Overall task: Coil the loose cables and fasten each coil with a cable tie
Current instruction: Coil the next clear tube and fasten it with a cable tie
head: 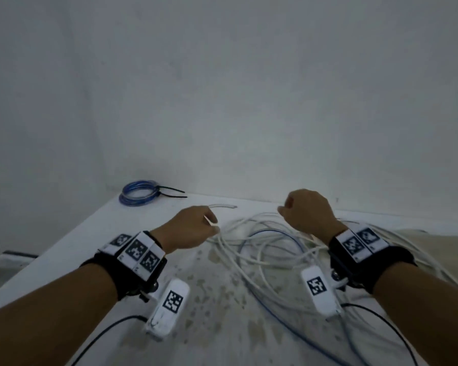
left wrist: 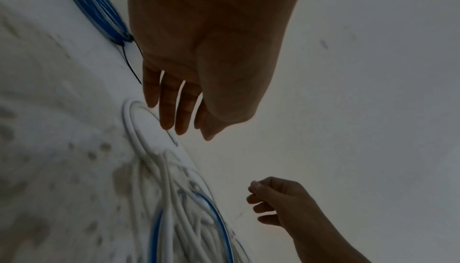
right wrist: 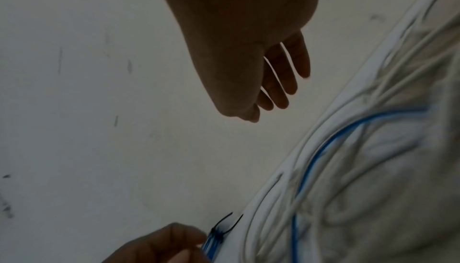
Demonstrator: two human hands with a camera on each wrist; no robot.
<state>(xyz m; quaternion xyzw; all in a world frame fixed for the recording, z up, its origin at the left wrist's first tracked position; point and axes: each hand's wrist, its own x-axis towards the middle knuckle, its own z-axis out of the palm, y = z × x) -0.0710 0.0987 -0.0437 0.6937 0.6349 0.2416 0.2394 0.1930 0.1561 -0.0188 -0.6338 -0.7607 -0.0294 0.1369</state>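
Both hands' grips unclear above blurred white cables [head: 262,249] on table [head: 64,249].

The tangled white cables [head: 262,249] run off the head view's lower edge, their ends out of sight.

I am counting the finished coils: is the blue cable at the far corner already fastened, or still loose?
Fastened. The blue cable coil lies in tidy rings on the table, with a black cable tie cinched round one side.

Glossy blue coil [head: 139,193], stained tabletop [head: 212,283]
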